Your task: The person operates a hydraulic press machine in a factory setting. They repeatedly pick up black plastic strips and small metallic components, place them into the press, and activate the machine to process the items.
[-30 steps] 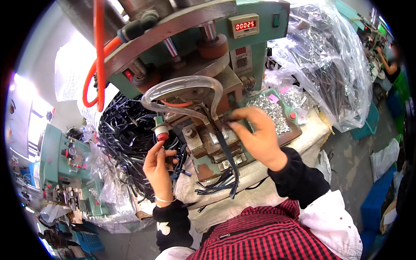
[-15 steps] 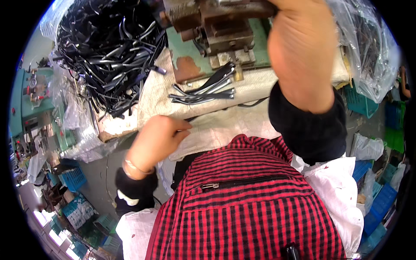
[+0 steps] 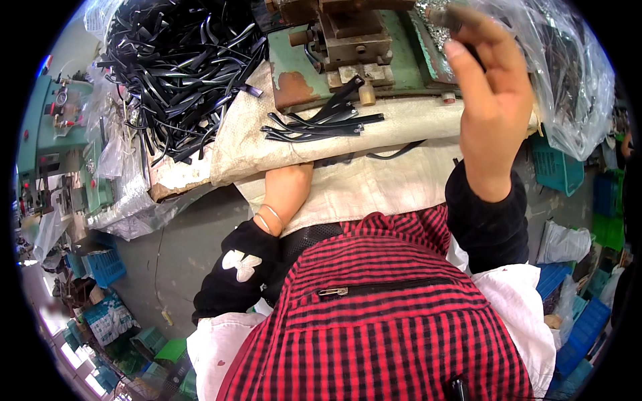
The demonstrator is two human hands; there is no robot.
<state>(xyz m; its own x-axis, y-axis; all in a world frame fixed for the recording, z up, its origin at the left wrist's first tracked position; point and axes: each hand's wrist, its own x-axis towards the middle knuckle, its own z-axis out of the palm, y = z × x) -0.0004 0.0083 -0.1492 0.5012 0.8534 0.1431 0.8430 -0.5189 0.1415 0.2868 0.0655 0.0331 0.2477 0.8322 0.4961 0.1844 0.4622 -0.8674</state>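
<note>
My left hand (image 3: 289, 189) reaches under the rolled edge of the beige sacking (image 3: 241, 150), its fingers hidden there. Close to it, a dark temple (image 3: 334, 160) lies in the fold below the roll. My right hand (image 3: 493, 87) is raised at the right of the green metal machine (image 3: 414, 73). Its fingers curl by a short, dark, rod-like piece (image 3: 443, 18) with a brownish end, the thumb standing apart below; whether they grip it is unclear. Several black eyeglass temples (image 3: 321, 127) lie fanned on the sacking in front of the machine's clamp block (image 3: 358, 50).
A big heap of black temples (image 3: 180, 80) covers the bench at the left. Silvery metal shavings (image 3: 435, 30) lie by the machine's right side. Clear plastic bagging (image 3: 568, 80) hangs at the right, above a teal crate (image 3: 558, 164). A blue crate (image 3: 105, 267) stands on the floor at left.
My left hand has moved right and forward, under the sacking's edge. My right hand has drawn back from the top of the machine to its right side. The view has shifted slightly.
</note>
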